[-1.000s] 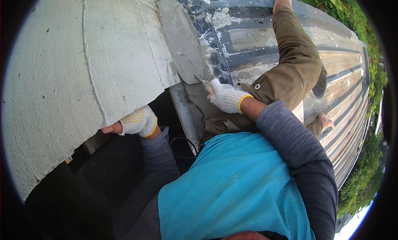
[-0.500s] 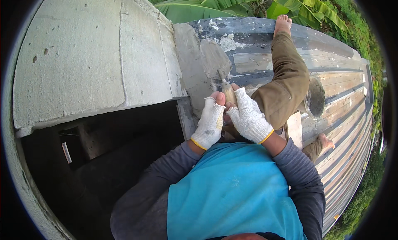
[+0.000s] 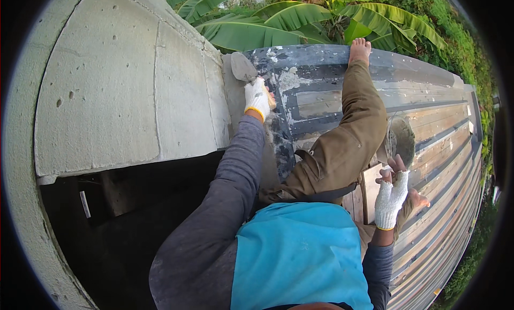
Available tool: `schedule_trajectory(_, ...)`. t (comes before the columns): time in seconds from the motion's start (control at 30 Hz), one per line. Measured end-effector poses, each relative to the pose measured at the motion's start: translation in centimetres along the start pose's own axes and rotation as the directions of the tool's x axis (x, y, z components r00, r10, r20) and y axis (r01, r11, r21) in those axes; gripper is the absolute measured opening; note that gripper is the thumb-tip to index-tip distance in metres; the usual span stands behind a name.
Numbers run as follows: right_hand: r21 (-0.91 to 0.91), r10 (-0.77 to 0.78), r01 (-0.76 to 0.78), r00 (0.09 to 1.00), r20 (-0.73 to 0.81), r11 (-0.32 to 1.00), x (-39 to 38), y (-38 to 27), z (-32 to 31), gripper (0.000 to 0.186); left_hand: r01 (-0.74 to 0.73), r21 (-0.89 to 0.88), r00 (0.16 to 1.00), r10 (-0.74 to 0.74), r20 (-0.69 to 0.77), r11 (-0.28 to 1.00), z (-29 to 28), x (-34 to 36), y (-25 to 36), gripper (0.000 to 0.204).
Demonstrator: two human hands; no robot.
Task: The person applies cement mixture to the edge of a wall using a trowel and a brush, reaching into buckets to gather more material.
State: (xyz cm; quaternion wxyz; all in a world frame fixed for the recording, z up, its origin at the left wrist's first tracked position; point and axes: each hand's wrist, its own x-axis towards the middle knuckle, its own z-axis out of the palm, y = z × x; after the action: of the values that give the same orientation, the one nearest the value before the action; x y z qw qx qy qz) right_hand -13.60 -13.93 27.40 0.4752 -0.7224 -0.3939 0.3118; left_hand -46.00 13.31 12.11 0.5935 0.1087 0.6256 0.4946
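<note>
One left hand (image 3: 258, 99) is gripping a trowel (image 3: 243, 67), apparently steadying its blade; the right hand (image 3: 392, 195) is hanging spread near the bucket (image 3: 410, 140).

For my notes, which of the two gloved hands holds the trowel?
The left hand, closed on the trowel; the right hand, open near the bucket, holds nothing visible.

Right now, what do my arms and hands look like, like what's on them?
Your left hand and right hand each wear a white knitted glove with a thin yellow edge at the wrist. The right glove leaves the finger ends bare; the left fingertips are hard to make out. Dark grey-blue long sleeves cover both arms.
</note>
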Motion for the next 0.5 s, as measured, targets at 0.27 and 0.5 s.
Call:
schedule_trajectory(0.27, 0.061, 0.172, -0.161, 0.916, -0.363, 0.985, -2.9, 6.6, -6.5, 0.038, 0.045, -0.14, 0.99, -0.063, -0.126, 0.989, 1.3, 5.6, 1.2, 0.038)
schedule_trajectory(0.5, -0.039, 0.203, -0.227, 0.924, -0.324, 0.973, -3.3, 6.7, -5.4, 0.045, 0.028, -0.218, 0.977, -0.073, -0.201, 0.976, 1.4, 3.5, -0.4, 0.038)
